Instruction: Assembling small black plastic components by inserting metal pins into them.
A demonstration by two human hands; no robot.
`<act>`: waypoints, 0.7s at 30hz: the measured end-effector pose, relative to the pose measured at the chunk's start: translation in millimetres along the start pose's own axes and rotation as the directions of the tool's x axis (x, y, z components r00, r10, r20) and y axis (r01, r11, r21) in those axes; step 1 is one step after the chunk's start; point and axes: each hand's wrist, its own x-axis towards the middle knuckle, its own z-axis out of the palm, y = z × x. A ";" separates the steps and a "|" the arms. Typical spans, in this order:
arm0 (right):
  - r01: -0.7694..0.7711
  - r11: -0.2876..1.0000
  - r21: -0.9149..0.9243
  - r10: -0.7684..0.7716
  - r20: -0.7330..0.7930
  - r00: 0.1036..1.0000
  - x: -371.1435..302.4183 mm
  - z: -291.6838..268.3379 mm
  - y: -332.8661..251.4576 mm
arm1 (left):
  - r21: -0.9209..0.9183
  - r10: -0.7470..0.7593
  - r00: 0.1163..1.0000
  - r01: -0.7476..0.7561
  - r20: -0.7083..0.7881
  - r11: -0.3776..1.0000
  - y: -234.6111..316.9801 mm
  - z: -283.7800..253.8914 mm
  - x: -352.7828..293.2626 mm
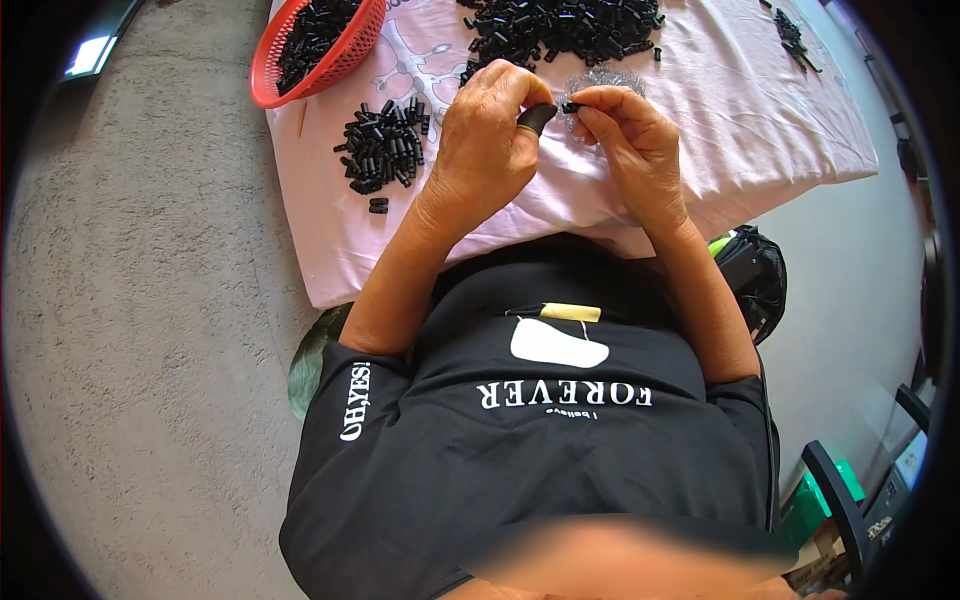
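Both my hands are raised close together over the pink cloth-covered table (770, 120). My right hand (642, 148) pinches a small black cylindrical part (570, 106) between thumb and fingertips. Facing it, my left hand (480, 145) is closed, with a black finger cot (537, 119) on a digit. Whatever the left fingertips hold, if anything, is hidden. Beneath the right fingers lies a heap of small shiny silver wire-like pieces (605, 78). Left of my left hand sits a small pile of short black tubes (382, 150), with a few lying apart from it.
A red perforated basket (262, 88) of black parts stands at the table's far left edge. A large heap of black parts (560, 30) spreads beyond my hands. More thin black pieces (792, 42) lie far right. A black bag (755, 275) is beside the table at right.
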 end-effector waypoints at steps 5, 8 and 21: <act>-0.025 0.998 0.051 0.025 0.007 1.000 1.2 -2.3 0.9 | -0.061 -0.036 0.999 0.034 -0.022 0.998 2.4 1.7 0.8; -0.042 0.996 0.077 0.041 0.013 0.999 2.0 -1.7 -0.8 | -0.119 -0.059 0.998 0.055 -0.034 0.991 4.5 3.9 1.2; -0.056 0.995 0.087 0.055 0.020 0.998 3.9 -4.0 0.0 | -0.335 -0.244 0.962 0.272 0.125 0.902 -2.7 4.1 -2.1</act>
